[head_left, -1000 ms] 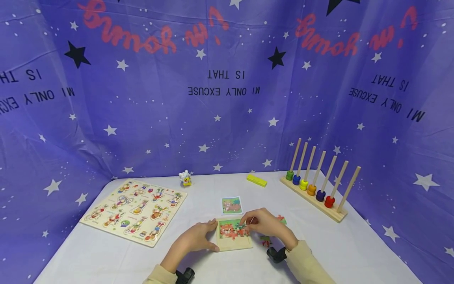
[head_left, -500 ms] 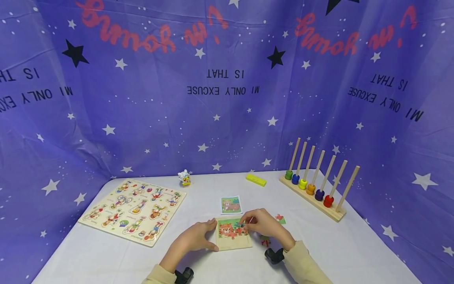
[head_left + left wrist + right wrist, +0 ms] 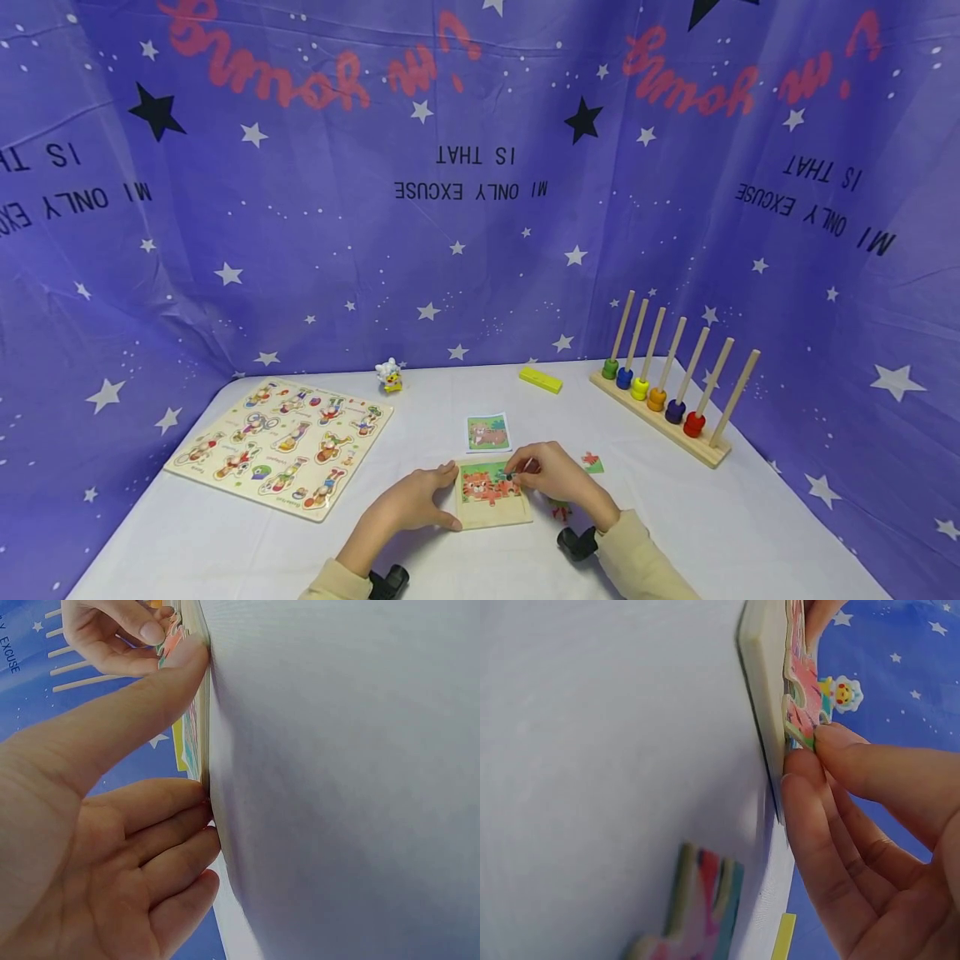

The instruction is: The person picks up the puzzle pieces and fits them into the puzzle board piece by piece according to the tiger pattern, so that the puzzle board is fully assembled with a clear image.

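Behind the back edge of the table [image 3: 450, 567], a blue-violet backdrop [image 3: 337, 233] is printed with inverted lettering, readable as "IS THAT", "ONLY EXCUSE" and, in red script, "I'm young". Along the left edge, a picture board [image 3: 281, 501] is laid flat; its small captions cannot be read reliably. Near the back edge, a small figurine [image 3: 390, 377] is positioned right of that board. At mid-table, the left side of a wooden tray [image 3: 506, 517] is touched by the left hand [image 3: 414, 502], its thumb and index finger spread wide toward the two left corners. Joined puzzle pieces [image 3: 480, 485] are laid on the tray's back part; a picture card [image 3: 487, 435] is placed just beyond. Near the tray's back right corner, a piece [image 3: 802, 735] is pinched narrowly between thumb and finger of the right hand [image 3: 553, 468]. Toward the back edge, a yellow block [image 3: 540, 381] is placed. Right of the tray, loose pieces [image 3: 592, 464] are seen. By the right edge, a seven-peg rack [image 3: 705, 450] is set diagonally.
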The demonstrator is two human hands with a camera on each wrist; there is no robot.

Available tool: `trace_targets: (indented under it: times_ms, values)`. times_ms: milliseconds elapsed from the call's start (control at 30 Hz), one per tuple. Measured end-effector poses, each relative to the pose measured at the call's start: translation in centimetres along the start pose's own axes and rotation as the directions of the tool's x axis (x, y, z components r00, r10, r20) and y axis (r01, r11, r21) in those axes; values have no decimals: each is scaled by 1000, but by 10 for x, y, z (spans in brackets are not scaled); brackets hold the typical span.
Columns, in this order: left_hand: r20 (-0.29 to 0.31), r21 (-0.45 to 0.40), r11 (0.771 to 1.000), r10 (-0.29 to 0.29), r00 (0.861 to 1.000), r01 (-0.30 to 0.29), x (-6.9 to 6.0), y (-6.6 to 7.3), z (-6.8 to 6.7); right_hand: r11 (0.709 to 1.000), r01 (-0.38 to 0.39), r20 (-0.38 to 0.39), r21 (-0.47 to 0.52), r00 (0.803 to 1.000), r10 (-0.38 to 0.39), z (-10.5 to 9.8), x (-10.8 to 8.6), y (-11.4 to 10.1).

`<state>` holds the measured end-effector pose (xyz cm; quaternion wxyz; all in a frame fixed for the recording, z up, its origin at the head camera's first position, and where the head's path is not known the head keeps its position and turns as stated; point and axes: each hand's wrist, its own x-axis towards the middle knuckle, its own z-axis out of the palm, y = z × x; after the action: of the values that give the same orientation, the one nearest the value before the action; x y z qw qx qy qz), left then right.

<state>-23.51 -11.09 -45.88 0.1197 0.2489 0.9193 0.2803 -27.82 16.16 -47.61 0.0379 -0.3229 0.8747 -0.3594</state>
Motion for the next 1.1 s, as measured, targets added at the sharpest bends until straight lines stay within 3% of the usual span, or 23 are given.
trace_targets:
  times_ms: [1100]
  values:
    - [9, 7, 1000, 9, 1000, -9, 2, -4, 0, 999, 47, 59, -25, 997, -45, 2, -2, -6]
